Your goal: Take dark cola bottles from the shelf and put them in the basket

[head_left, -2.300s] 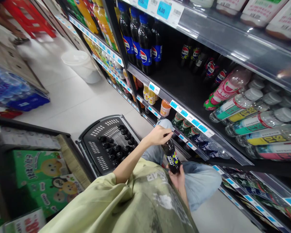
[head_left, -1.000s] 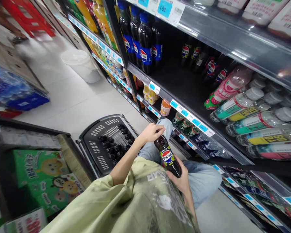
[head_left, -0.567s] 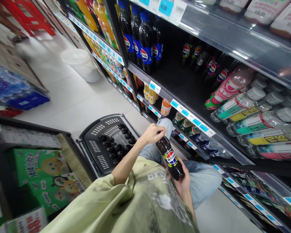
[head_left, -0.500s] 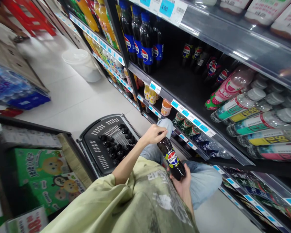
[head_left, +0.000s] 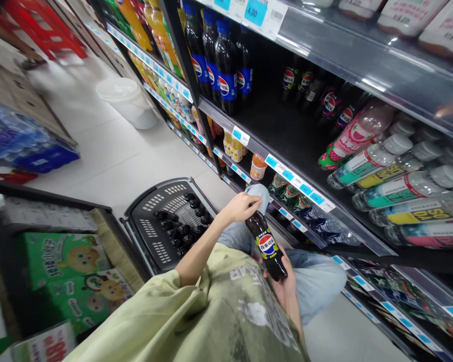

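A dark cola bottle (head_left: 267, 245) with a red, white and blue round logo lies tilted in front of my chest. Its cap end is covered by my left hand (head_left: 245, 206), whose fingers are closed around the top. My right hand (head_left: 286, 281) wraps the bottom of the same bottle. Left of my knees, a black shopping basket (head_left: 145, 236) stands on the floor. Inside it are several black-capped bottles (head_left: 184, 234), packed upright.
The drink shelf (head_left: 264, 120) on the right holds blue-capped cola bottles (head_left: 226, 65), a pink bottle (head_left: 349, 136) and clear drink bottles (head_left: 403, 193). A white bucket (head_left: 126, 100) stands in the aisle. Green boxes (head_left: 68, 251) sit in a low display at left.
The bottle has turned slightly between my hands, so its logo faces me a bit more. Both hands stay on it; little else differs.
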The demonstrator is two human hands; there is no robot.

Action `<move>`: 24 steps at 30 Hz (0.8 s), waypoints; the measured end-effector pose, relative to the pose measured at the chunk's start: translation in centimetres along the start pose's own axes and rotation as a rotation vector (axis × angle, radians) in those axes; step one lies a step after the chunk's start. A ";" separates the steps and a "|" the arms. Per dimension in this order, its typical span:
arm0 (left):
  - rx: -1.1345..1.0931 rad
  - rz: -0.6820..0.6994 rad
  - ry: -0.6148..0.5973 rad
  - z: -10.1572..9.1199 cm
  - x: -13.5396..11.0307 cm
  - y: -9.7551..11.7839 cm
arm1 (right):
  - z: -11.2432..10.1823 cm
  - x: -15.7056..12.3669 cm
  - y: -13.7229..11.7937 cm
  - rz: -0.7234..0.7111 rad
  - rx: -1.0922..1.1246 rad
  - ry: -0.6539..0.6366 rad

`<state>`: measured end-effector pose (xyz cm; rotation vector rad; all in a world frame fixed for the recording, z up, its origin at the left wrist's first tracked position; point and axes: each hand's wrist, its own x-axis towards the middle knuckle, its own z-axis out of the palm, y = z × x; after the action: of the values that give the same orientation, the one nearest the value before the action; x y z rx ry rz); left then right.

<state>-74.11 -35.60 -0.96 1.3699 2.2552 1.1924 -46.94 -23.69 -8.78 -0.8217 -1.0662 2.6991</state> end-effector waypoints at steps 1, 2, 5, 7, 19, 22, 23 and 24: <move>0.010 -0.018 -0.006 0.0 0.0 0.0 | -0.2 0.0 0.1 -0.007 -0.011 -0.007; 0.023 -0.038 -0.011 0.0 0.1 -0.1 | -0.3 0.0 0.1 -0.016 -0.021 -0.008; 0.070 -0.109 -0.028 0.2 0.2 -0.2 | -0.5 0.1 0.2 -0.042 -0.042 0.001; 0.096 -0.151 -0.037 0.3 0.2 -0.2 | -0.5 0.1 0.2 -0.054 -0.059 0.016; 0.091 -0.217 -0.051 0.5 0.0 -1.1 | 0.9 -0.7 -0.6 -0.080 -0.137 0.085; 0.086 -0.235 -0.041 0.6 0.0 -1.2 | 1.2 -0.7 -0.8 -0.096 -0.136 0.104; 0.085 -0.241 -0.038 0.6 0.0 -1.2 | 1.3 -0.7 -0.9 -0.099 -0.140 0.114; 0.086 -0.248 -0.035 0.6 0.0 -1.2 | 1.4 -0.7 -0.9 -0.102 -0.144 0.121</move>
<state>-74.46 -35.55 -2.24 1.0882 2.3912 0.9927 -47.11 -24.04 -7.03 -0.9144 -1.2495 2.4782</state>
